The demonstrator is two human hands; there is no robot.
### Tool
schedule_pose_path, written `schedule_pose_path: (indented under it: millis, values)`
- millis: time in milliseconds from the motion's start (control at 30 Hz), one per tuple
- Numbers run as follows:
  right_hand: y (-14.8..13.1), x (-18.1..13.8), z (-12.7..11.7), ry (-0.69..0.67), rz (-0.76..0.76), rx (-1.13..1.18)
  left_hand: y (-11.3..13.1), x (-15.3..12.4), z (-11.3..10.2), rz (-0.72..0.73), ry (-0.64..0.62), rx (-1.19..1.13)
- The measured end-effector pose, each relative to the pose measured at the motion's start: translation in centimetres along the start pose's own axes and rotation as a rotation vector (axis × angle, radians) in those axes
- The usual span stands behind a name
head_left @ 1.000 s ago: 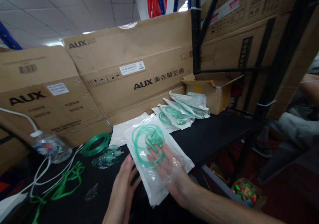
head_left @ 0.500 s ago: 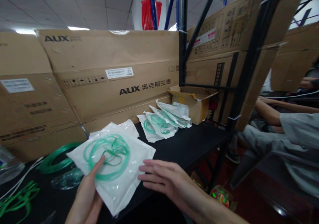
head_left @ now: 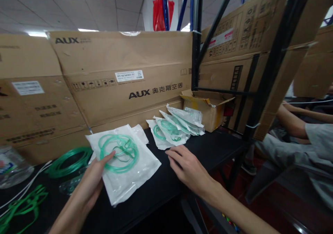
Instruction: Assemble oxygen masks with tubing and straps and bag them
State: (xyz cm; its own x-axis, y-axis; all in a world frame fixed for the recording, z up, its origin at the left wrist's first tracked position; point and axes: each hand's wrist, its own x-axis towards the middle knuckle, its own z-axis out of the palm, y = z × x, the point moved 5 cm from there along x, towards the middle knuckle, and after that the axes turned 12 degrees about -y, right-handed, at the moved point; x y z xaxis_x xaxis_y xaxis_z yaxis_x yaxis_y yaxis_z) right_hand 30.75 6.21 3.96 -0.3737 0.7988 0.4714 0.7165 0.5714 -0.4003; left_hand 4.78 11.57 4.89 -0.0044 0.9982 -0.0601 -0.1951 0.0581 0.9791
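My left hand (head_left: pixel 91 182) grips the left edge of a clear plastic pouch (head_left: pixel 130 168) holding coiled green tubing, thumb on top, just above the black table (head_left: pixel 161 192). My right hand (head_left: pixel 188 168) hovers over the table to the right of the pouch, fingers stretched out and empty, pointing toward a stack of similar sealed pouches (head_left: pixel 177 126) further back.
Loose green tubing coil (head_left: pixel 69 161), a clear mask (head_left: pixel 71 184), green straps (head_left: pixel 23 206) and a plastic bottle (head_left: pixel 11 166) lie at left. Large AUX cartons (head_left: pixel 122 77) wall the back. An open small carton (head_left: pixel 208 109) and black rack posts (head_left: pixel 196 53) stand right; a seated person (head_left: pixel 304 143) beyond.
My right hand let go of the pouch and moved right and back toward the stack. My left hand took the pouch by its edge. The view swung rightward.
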Motion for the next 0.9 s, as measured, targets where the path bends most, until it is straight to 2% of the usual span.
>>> schedule_pose_path:
  millis: [133, 233, 300, 400, 500, 600, 700, 800, 900]
  values:
    - [2.4, 3.8, 3.2, 0.003, 0.050, -0.428, 0.6, 2.4, -0.3, -0.035, -0.055, 0.029]
    - [4.2, 6.5, 4.7, 0.024, 0.011, -0.506, 0.4, 4.2, 0.1, -0.074, -0.126, 0.079]
    - [5.5, 7.5, 4.5, 0.068, 0.058, -0.502, 0.1, 5.1, 0.4, -0.076, -0.159, 0.107]
    - [7.3, 8.0, 2.7, 0.170, 0.162, -0.483, -0.6, 6.4, 1.4, -0.074, -0.208, 0.137]
    - [8.4, 7.9, 0.8, 0.248, 0.219, -0.461, -1.7, 8.1, 3.7, -0.060, -0.275, 0.194]
    - [8.2, 7.7, 0.4, 0.255, 0.201, -0.455, -3.0, 10.4, 7.1, -0.028, -0.318, 0.307]
    - [6.8, 7.1, 1.7, 0.154, 0.099, -0.467, -3.9, 12.7, 9.6, 0.037, -0.265, 0.466]
    - [5.3, 5.7, 3.2, 0.039, 0.020, -0.466, -4.2, 14.2, 10.0, 0.121, -0.161, 0.660]
    - [4.6, 4.1, 3.7, -0.025, 0.022, -0.461, -4.2, 14.6, 8.9, 0.211, -0.128, 0.841]
